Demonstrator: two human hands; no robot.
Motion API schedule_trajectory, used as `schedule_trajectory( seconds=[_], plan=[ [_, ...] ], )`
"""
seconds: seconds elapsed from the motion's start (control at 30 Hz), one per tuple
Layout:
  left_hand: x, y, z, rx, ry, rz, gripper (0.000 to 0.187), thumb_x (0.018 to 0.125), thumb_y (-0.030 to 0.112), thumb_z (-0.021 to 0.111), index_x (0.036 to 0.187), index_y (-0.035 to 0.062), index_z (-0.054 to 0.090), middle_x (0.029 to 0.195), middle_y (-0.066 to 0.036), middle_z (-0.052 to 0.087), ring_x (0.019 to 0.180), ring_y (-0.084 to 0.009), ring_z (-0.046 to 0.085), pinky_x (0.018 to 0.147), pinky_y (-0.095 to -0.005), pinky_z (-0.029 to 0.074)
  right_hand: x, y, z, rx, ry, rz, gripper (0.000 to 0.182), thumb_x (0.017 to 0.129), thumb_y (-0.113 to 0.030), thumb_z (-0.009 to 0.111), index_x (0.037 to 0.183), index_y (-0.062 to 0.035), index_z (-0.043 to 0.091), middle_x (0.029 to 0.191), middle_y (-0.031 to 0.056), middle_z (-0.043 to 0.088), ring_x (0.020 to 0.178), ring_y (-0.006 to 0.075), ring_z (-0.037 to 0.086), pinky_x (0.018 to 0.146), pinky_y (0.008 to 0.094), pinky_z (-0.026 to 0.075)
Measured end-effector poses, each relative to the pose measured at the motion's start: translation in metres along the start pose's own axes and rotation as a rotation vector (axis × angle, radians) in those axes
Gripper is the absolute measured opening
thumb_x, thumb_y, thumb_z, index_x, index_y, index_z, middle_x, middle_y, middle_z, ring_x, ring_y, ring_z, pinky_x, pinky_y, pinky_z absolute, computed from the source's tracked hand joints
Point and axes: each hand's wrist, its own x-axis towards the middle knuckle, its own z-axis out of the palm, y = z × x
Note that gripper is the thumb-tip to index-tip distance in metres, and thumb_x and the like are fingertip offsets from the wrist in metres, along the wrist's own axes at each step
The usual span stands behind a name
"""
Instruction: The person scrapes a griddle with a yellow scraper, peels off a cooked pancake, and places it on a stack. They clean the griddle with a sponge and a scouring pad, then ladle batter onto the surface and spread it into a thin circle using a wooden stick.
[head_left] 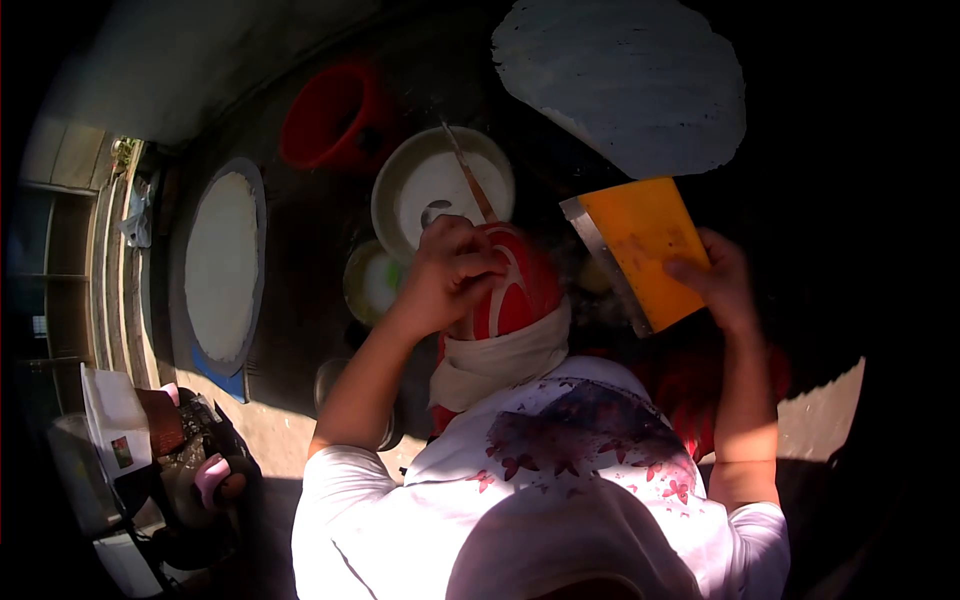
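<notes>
My right hand (pixel 722 282) grips a yellow board (pixel 640 250) by its right edge, thumb on its face; a grey metal strip (pixel 600 245) runs down the board's left edge. My left hand (pixel 450 275) is raised over my knee in red patterned cloth (pixel 530 275), its fingers curled; whether anything small is between them is hidden. Just beyond it stands a round basin (pixel 388 185) with white contents and a wooden-handled stick (pixel 475 185) leaning in it. A smaller bowl (pixel 354 285) with white liquid and something green sits left of my left wrist.
A red bucket (pixel 325 118) stands behind the basin. At the top lies a large pale, irregular round sheet (pixel 630 80). On the left is an oval white surface with a grey rim (pixel 258 240). Bags and assorted items (pixel 195 460) are at the lower left.
</notes>
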Motion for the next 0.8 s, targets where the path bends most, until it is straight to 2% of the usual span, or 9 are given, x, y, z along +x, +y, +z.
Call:
schedule_trajectory(
  seconds=[0.1,0.17,0.2,0.27,0.4,0.6,0.7,0.77,0.8],
  plan=[
    [0.012,0.007,0.001,0.098,-0.025,0.058,0.016,0.063,0.006,0.070,0.078,0.0094,0.065,0.077,-0.004,0.058,0.078,-0.0230,0.052,0.068,-0.0336,0.040,-0.002,0.004,-0.003,-0.145,-0.095,-0.064,0.025,0.071,-0.012,0.069,0.092,-0.0020,0.059,0.078,0.0064,0.062,0.070,0.0121,0.058,0.065,0.0249,0.046],
    [0.023,0.012,0.005,-0.233,-0.099,0.052,0.015,0.063,0.006,0.070,0.077,0.0100,0.065,0.079,-0.003,0.060,0.078,-0.0228,0.053,0.067,-0.0334,0.040,-0.008,-0.008,-0.002,-0.496,-0.122,-0.133,0.025,0.070,-0.018,0.069,0.089,-0.0042,0.059,0.075,0.0122,0.062,0.068,0.0210,0.061,0.064,0.0303,0.046],
    [0.037,0.020,0.006,-0.321,-0.166,0.130,0.016,0.065,0.003,0.067,0.081,0.0083,0.064,0.090,-0.005,0.061,0.085,-0.0240,0.054,0.069,-0.0350,0.042,-0.009,-0.004,0.000,-0.610,-0.112,-0.184,0.025,0.069,-0.021,0.068,0.086,-0.0052,0.059,0.074,0.0141,0.061,0.069,0.0256,0.060,0.064,0.0340,0.046],
    [0.064,0.034,0.016,-0.195,-0.197,0.160,0.019,0.066,0.001,0.066,0.084,0.0075,0.063,0.094,-0.006,0.061,0.089,-0.0248,0.054,0.071,-0.0355,0.043,-0.011,0.004,0.007,-0.816,-0.117,-0.225,0.024,0.067,-0.025,0.066,0.079,-0.0064,0.058,0.073,0.0153,0.060,0.070,0.0332,0.059,0.061,0.0428,0.045],
    [0.123,0.008,0.044,0.145,-0.253,0.194,0.038,0.064,-0.004,0.062,0.101,0.0081,0.058,0.110,-0.008,0.055,0.101,-0.0283,0.050,0.081,-0.0365,0.045,-0.017,0.019,0.018,-1.009,-0.170,-0.321,0.019,0.065,-0.018,0.065,0.079,-0.0089,0.057,0.067,0.0122,0.059,0.066,0.0311,0.059,0.058,0.0420,0.045],
    [0.178,-0.084,0.103,0.452,-0.179,0.263,0.037,0.066,0.000,0.055,0.102,0.0106,0.058,0.109,-0.007,0.055,0.102,-0.0276,0.051,0.080,-0.0352,0.046,-0.015,0.016,0.022,-1.006,-0.217,-0.283,0.016,0.065,-0.013,0.062,0.079,-0.0066,0.058,0.070,0.0119,0.060,0.068,0.0302,0.060,0.060,0.0403,0.047],
    [0.191,-0.097,0.112,0.514,-0.335,0.131,0.033,0.065,0.005,0.061,0.098,0.0112,0.060,0.107,-0.008,0.055,0.100,-0.0278,0.052,0.079,-0.0355,0.047,-0.012,0.018,0.021,-0.983,-0.207,-0.286,0.015,0.065,-0.012,0.061,0.079,-0.0067,0.058,0.069,0.0110,0.060,0.068,0.0295,0.060,0.060,0.0393,0.047],
    [0.198,-0.098,0.113,0.638,-0.420,0.024,0.015,0.067,0.008,0.060,0.082,0.0096,0.065,0.096,-0.006,0.058,0.093,-0.0267,0.054,0.074,-0.0360,0.048,-0.010,0.018,0.020,-0.982,-0.214,-0.270,0.015,0.066,-0.013,0.061,0.080,-0.0066,0.058,0.070,0.0111,0.061,0.069,0.0292,0.060,0.060,0.0394,0.047],
    [0.201,-0.099,0.112,0.577,-0.330,0.099,0.006,0.068,0.009,0.060,0.071,0.0067,0.065,0.086,-0.007,0.060,0.085,-0.0273,0.056,0.069,-0.0372,0.047,-0.010,0.017,0.019,-0.978,-0.214,-0.267,0.015,0.066,-0.013,0.061,0.080,-0.0066,0.058,0.070,0.0111,0.061,0.069,0.0292,0.060,0.060,0.0394,0.047]
  ],
)
